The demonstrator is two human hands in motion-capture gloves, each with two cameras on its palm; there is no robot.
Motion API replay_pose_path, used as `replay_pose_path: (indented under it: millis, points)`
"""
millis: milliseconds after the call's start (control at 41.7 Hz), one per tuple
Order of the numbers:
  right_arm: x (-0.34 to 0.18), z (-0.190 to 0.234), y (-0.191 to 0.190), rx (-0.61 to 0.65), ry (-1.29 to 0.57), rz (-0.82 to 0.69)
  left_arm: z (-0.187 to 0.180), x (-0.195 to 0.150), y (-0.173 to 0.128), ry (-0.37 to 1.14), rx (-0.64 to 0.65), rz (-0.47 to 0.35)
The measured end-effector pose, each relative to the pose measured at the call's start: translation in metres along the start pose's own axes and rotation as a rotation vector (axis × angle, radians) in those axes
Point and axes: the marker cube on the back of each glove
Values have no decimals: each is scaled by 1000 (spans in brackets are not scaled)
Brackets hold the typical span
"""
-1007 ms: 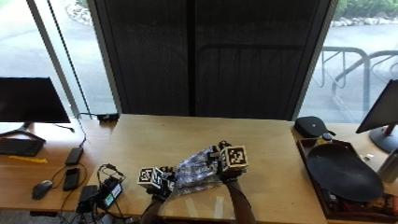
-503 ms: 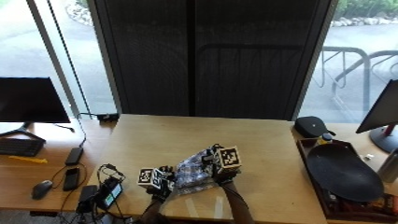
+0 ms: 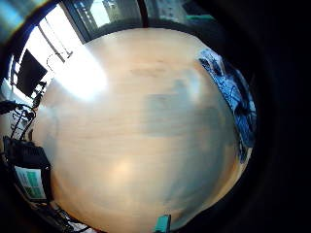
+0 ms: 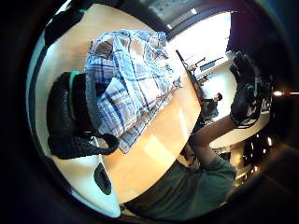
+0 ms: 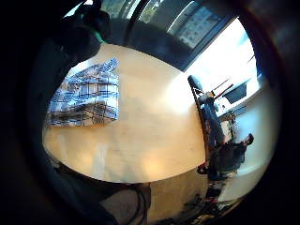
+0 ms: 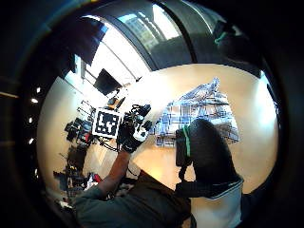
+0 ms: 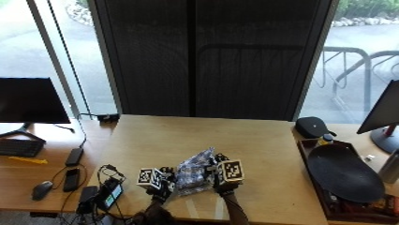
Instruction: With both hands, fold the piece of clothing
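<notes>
A blue and white plaid garment point(image 7: 195, 173) lies bunched in a small folded heap near the front edge of the wooden table point(image 7: 205, 136). My left hand point(image 7: 159, 183) sits just left of it and my right hand point(image 7: 225, 180) just right of it. In the left thumb side palm view the garment point(image 4: 131, 79) lies flat on the wood beside my own glove's fingers point(image 4: 70, 116), while the right hand point(image 4: 244, 91) hovers with straight fingers. The right thumb side palm view shows the left hand point(image 6: 131, 129) with spread fingers, a little apart from the garment point(image 6: 199, 111). Neither hand holds cloth.
A black oval tray point(image 7: 344, 174) and a dark pouch point(image 7: 312, 126) stand at the table's right end. A monitor point(image 7: 31, 101), keyboard, mouse point(image 7: 41, 189), phone point(image 7: 71, 179) and a small device with cables point(image 7: 109, 194) lie to the left. Bare wood stretches behind the garment.
My right hand has drawn back from over the garment toward the table's near edge. The left hand and the garment have barely moved.
</notes>
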Motion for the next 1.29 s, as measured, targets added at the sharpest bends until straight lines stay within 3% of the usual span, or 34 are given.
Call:
replay_pose_path:
  millis: [72,144,216,503,647,767,911,1078,1294]
  points:
    - [-29,-3,31,-141,-241,25,-7,12,-2,60,22,50]
    - [-29,-2,44,-142,-279,42,7,-7,2,-27,-36,-19]
    - [-26,3,54,-141,-283,50,16,-19,3,-81,-64,-56]
    - [-16,11,84,-181,-245,63,16,-16,3,-89,-61,-48]
    - [-8,11,89,-187,-230,78,16,-16,3,-95,-61,-43]
    - [-12,8,87,-164,-245,71,1,2,0,-39,-3,24]
    - [-15,3,90,-165,-239,66,15,-13,3,-91,-61,-28]
    - [-24,-5,89,-155,-290,66,17,-12,2,-87,-49,-25]
    - [-10,9,91,-163,-198,100,21,25,3,-166,43,95]
